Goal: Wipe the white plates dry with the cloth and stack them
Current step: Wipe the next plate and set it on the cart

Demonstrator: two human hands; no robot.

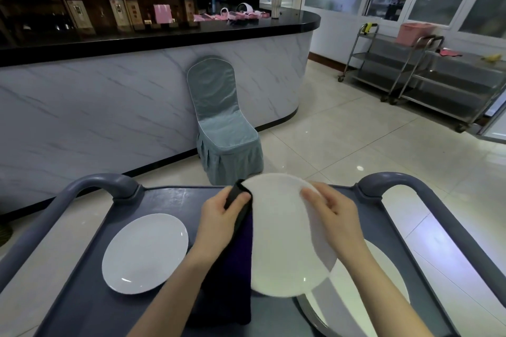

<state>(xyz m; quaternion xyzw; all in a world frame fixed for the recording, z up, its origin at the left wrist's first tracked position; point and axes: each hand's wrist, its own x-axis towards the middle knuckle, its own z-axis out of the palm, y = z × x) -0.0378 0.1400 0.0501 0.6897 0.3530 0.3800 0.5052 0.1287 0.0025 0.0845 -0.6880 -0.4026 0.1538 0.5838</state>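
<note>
I hold a white plate (276,235) tilted above the grey cart top (169,200). My right hand (332,213) grips its right rim, fingers curled over the edge. My left hand (219,219) pinches a dark cloth (235,262) against the plate's left rim; the cloth hangs down below the hand. A second white plate (145,253) lies flat on the cart at the left. Another white plate (383,282) sits in a metal-rimmed basin at the right, partly hidden by my right arm and the held plate.
The cart has raised grey handles at the far left (95,183) and far right (397,180). Beyond it stand a chair in a grey-blue cover (221,123), a marble-fronted counter (109,107) and steel trolleys (438,74) on a tiled floor.
</note>
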